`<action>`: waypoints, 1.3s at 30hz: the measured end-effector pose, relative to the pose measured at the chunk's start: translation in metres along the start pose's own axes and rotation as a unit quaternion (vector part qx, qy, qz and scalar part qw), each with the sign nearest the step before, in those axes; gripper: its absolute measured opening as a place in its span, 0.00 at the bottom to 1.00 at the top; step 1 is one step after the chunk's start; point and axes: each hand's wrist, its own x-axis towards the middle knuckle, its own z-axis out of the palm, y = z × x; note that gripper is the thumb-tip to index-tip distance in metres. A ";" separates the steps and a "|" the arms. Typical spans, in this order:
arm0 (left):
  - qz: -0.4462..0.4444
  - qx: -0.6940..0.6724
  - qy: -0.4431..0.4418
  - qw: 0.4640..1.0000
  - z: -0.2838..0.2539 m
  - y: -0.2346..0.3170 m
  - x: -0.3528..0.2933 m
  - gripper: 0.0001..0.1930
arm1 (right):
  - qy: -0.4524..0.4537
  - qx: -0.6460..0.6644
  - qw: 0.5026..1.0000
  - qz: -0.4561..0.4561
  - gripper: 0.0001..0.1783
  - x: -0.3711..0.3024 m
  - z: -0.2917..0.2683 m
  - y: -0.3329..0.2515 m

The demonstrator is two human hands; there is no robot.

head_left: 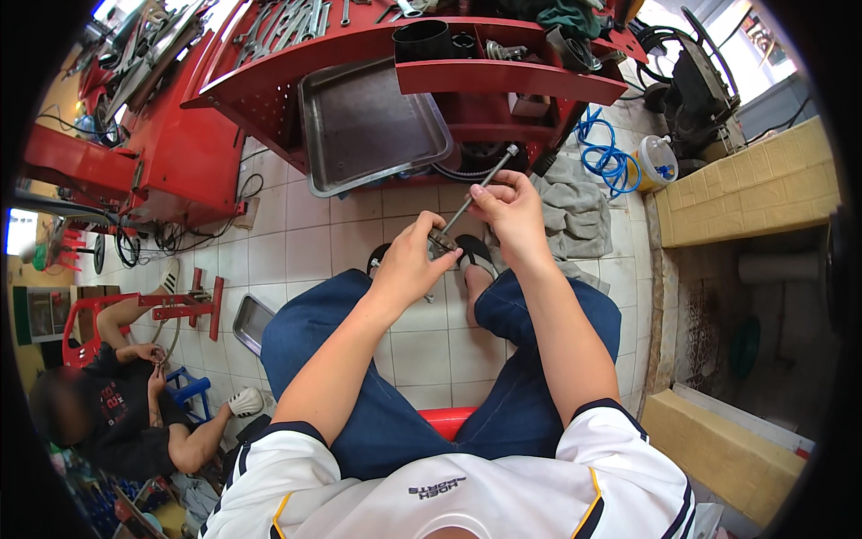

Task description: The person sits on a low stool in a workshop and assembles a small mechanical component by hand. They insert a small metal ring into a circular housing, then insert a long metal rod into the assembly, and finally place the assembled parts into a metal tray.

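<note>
In front of my knees, both hands work on a long thin metal bolt [461,212] that slants up to the right, with a wider end at the top. My right hand [514,218] pinches it along its upper part between thumb and fingers. Lower down, my left hand [406,266] grips a small dark metal part [441,239] around or against the bolt's lower stretch. The fingers partly hide this part, so its exact kind is unclear.
Ahead stands a red tool cart [503,79] with wrenches [292,25] on top and a metal tray [373,126] leaning on it. Grey cloth [575,211] and a blue hose [611,162] lie to the right. At left, another person [135,404] sits low, near a small tray [254,322].
</note>
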 end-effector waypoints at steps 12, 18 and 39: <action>-0.005 0.009 -0.007 1.000 0.000 0.003 0.000 0.21 | 0.014 -0.031 0.999 0.028 0.29 0.007 -0.012 -0.008; -0.013 0.001 -0.006 1.000 0.000 0.003 0.002 0.21 | 0.000 0.073 0.997 0.035 0.26 0.005 -0.006 -0.019; 0.012 -0.028 -0.033 0.999 0.001 0.004 0.006 0.23 | -0.059 -0.095 0.994 -0.012 0.24 0.014 -0.018 -0.022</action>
